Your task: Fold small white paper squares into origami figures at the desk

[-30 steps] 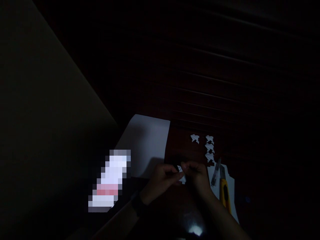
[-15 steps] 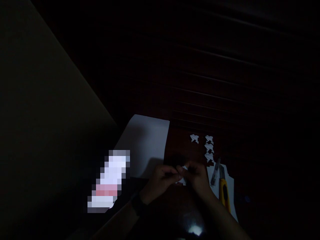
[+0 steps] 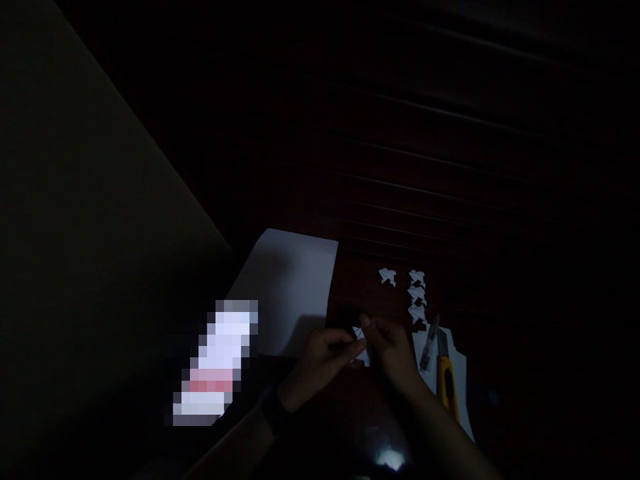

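Observation:
Low in the dark view, a small folded white paper figure [image 3: 358, 331] is pinched between the thumb and index finger of my left hand [image 3: 320, 360]. My right hand [image 3: 395, 350] is closed against the figure's right side, its thumb and index tip together near the top. Its other fingers are curled, and they hide part of the paper. Beyond my hands lie similar folded paper figures: one on its own [image 3: 387, 277] and a short column of them [image 3: 417, 294] to its right.
A large white paper sheet [image 3: 295, 280] lies to the left, beside a bright, pixelated screen [image 3: 220, 360]. At right, a yellow box cutter [image 3: 448, 387] and a clear-handled knife or pen [image 3: 429, 343] rest on more white paper [image 3: 463, 373]. The tabletop [image 3: 350, 413] is dark and glossy.
My right thumb and index finger have shifted up, away from my left fingertips, so more of the paper figure's top shows. My left hand stays nearly in place.

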Action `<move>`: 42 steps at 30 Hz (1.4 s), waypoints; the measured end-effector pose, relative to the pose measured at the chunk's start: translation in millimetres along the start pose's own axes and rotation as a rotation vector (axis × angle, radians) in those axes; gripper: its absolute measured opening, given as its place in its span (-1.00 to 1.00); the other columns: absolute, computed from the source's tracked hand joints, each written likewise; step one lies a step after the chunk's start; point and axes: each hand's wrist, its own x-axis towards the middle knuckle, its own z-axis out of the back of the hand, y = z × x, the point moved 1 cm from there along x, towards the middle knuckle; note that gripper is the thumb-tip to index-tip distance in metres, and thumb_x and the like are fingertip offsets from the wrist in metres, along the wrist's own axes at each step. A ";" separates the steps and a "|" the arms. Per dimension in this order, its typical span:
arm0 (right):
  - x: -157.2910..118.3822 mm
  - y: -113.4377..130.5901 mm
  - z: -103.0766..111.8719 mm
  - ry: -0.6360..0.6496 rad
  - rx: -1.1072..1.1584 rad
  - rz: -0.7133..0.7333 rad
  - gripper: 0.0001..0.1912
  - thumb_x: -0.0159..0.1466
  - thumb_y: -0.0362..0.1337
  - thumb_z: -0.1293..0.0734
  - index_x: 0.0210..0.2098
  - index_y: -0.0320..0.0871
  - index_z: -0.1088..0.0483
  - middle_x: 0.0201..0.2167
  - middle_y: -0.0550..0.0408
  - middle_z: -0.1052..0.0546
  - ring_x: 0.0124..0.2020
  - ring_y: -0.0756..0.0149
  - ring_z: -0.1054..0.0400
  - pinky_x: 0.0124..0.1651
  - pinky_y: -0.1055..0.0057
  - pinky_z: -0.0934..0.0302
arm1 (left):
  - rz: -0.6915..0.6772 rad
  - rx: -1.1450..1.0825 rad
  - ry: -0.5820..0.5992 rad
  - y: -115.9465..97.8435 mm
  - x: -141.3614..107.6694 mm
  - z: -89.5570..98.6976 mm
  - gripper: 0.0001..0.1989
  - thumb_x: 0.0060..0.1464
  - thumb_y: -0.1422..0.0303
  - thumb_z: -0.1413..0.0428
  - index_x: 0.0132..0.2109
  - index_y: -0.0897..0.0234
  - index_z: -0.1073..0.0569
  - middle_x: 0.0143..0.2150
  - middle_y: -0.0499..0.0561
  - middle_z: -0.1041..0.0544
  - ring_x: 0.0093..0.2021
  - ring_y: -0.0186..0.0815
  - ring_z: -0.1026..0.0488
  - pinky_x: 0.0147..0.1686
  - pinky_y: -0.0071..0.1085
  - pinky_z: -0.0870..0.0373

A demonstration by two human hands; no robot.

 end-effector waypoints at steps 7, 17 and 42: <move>-0.2 0.2 0.0 -0.021 -0.025 0.014 -0.59 0.24 -0.04 -0.18 -0.59 -0.19 -0.29 -0.63 0.19 -0.25 -0.55 0.43 -0.10 -0.51 0.52 0.01 | 0.033 -0.070 0.019 5.4 2.4 1.1 -0.68 -0.01 0.17 -0.11 -0.34 0.40 -0.50 -0.39 0.07 -0.52 -0.35 -0.23 -0.49 -0.34 -0.35 -0.46; 2.1 -2.8 5.8 -0.014 -0.048 0.023 -0.63 0.21 -0.04 -0.23 -0.53 -0.20 -0.42 -0.61 0.16 -0.37 -0.54 0.37 -0.21 -0.48 0.48 -0.06 | 0.073 -0.129 0.027 2.1 3.1 1.7 -0.67 -0.03 0.17 -0.14 -0.32 0.42 -0.50 -0.39 0.09 -0.53 -0.35 -0.21 -0.51 -0.33 -0.30 -0.49; 2.3 -5.5 1.0 0.040 0.111 0.111 -0.55 0.05 -0.23 -0.40 -0.05 -0.06 -0.33 -0.27 0.08 -0.41 -0.31 0.31 -0.30 -0.23 0.37 -0.24 | -0.094 -0.055 -0.220 -9.4 9.7 15.8 -0.55 -0.04 0.26 -0.16 0.03 0.26 -0.35 -0.29 0.05 -0.54 -0.29 -0.27 -0.49 -0.36 -0.44 -0.41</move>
